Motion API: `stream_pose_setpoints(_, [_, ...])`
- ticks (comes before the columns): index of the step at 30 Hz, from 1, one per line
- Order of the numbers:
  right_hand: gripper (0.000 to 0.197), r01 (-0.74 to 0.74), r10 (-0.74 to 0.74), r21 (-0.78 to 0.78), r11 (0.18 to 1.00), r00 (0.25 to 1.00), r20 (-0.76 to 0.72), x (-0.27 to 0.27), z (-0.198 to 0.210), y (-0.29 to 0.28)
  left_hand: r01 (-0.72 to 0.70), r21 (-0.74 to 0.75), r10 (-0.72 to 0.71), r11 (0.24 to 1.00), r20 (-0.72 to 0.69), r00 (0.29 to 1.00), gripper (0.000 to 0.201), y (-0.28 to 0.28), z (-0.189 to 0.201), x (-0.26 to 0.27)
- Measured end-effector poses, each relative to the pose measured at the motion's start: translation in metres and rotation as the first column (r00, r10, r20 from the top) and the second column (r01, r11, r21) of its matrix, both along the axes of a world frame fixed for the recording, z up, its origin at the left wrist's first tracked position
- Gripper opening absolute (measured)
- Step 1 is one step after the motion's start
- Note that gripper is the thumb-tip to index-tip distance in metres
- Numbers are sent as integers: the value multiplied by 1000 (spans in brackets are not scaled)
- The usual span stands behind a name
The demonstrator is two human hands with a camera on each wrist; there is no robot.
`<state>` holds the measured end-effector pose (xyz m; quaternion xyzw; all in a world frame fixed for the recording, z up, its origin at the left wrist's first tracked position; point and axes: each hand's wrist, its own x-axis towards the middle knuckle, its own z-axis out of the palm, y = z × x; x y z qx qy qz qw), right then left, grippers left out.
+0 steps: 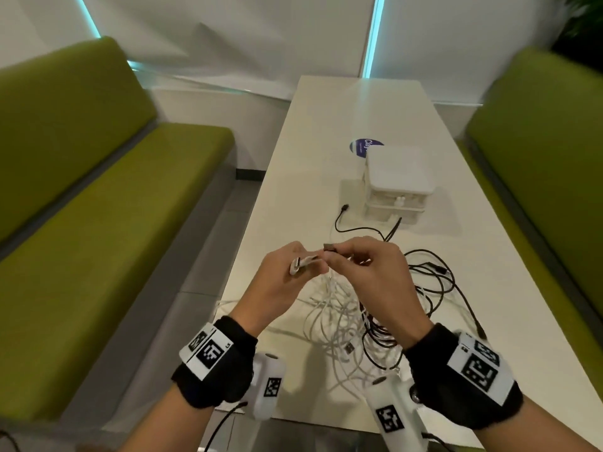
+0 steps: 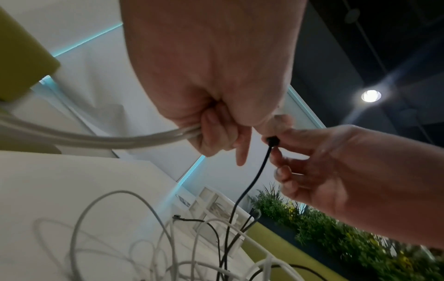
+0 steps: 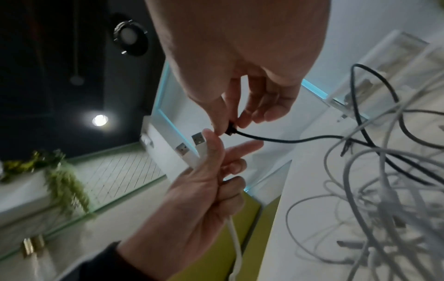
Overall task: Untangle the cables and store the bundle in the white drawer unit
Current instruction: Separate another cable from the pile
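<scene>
A tangle of white cables point(image 1: 329, 324) and black cables point(image 1: 434, 282) lies on the white table point(image 1: 326, 132). My left hand point(image 1: 287, 272) is raised above it and grips white cables whose USB plugs point(image 3: 192, 146) stick out past the fingers. My right hand point(image 1: 362, 259) pinches the plug of a black cable point(image 3: 231, 130) right beside the left fingertips; the black cable point(image 2: 254, 182) hangs down into the tangle. The white drawer unit point(image 1: 396, 185) stands farther back on the table, with black cable ends lying at its front.
Green benches point(image 1: 98, 207) flank the table on both sides. A blue round sticker point(image 1: 363, 147) shows behind the drawer unit. White handles with markers point(image 1: 269, 386) sit near the table's front edge. Plants point(image 2: 336, 228) stand off to the right.
</scene>
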<state>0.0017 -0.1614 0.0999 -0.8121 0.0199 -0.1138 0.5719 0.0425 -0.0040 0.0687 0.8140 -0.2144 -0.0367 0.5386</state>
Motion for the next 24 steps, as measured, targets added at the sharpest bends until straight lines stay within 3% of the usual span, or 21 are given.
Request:
stream_pose_setpoints(3, [5,-10,12,77,997,999,-30,-7,4,0,14,101,-18,995,47,999,11,-9,-11,3])
stream_pose_setpoints(5, [5,-39,41,62,997,998,-37,-13,8,4,-35,124,28,992,52,998,19,-12,-16,3])
stream_pose_setpoints(7, [9,-64,65,18,998,997,-44,-17,10,7,-51,116,44,992,65,997,16,-14,-19,3])
stream_pose_setpoints(10, [14,-74,71,-85,994,997,-31,-20,8,7,-63,114,50,991,114,992,30,-22,-14,-1])
stream_pose_setpoints(13, [16,-95,93,-169,981,995,-21,-21,8,3,-79,118,65,990,122,990,22,-28,-10,-4])
stream_pose_setpoints(15, [21,-107,111,-189,976,994,9,-20,6,-1,-80,137,60,987,147,987,32,-32,-8,-3])
stream_pose_setpoints(18, [25,-111,115,-120,987,993,27,-17,2,-5,-130,93,121,987,93,988,39,-37,-7,-4])
stream_pose_setpoints(21, [31,-117,117,-62,991,993,0,-15,-6,-5,-175,51,175,983,10,985,12,-37,-21,0])
stream_pose_setpoints(24, [35,-120,121,-44,992,992,21,-12,-10,-7,-147,-34,144,989,-59,988,27,-37,-25,1])
